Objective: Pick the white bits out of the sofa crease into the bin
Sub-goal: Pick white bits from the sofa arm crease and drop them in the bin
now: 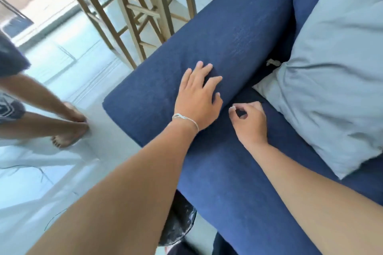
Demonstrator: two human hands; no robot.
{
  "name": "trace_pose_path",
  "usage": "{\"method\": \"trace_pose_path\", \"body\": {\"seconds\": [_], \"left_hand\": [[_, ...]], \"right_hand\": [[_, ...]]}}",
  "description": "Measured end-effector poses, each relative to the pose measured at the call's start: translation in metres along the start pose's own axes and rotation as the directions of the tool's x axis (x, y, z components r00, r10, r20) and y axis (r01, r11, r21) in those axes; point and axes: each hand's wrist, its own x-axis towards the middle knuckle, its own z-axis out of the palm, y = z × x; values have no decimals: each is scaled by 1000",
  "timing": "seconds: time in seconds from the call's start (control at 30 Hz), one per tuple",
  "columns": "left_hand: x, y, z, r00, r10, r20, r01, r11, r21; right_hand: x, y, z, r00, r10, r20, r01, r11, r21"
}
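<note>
My left hand [198, 93] lies flat with spread fingers on the blue sofa's armrest [238, 33], beside the crease. My right hand [248, 122] hovers over the seat [238, 182] next to the crease, thumb and forefinger pinched on a small white bit [232, 107]. More white bits [272, 62] lie further up the crease, by the corner of the pillow. A dark bin with a black liner [180, 223] stands on the floor under my left forearm, mostly hidden by it.
A pale grey pillow [335, 80] covers the seat on the right. Wooden stools [134, 6] stand on the light floor behind the armrest. Another person's bare legs and feet [68, 128] are at the left.
</note>
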Motion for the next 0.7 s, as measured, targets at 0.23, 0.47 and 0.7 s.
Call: {"method": "trace_pose_path", "body": {"seconds": [0.23, 0.47, 0.7], "left_hand": [[-157, -58, -38, 974, -148, -172, 132, 986, -98], [-196, -91, -78, 969, -233, -81, 223, 968, -118], [-177, -81, -88, 962, -269, -54, 257, 952, -169]], "right_hand": [[-167, 0, 79, 895, -173, 412, 242, 963, -121], [-235, -15, 115, 774, -158, 613, 374, 896, -241], [-212, -18, 87, 813, -116, 571, 337, 893, -297]]}}
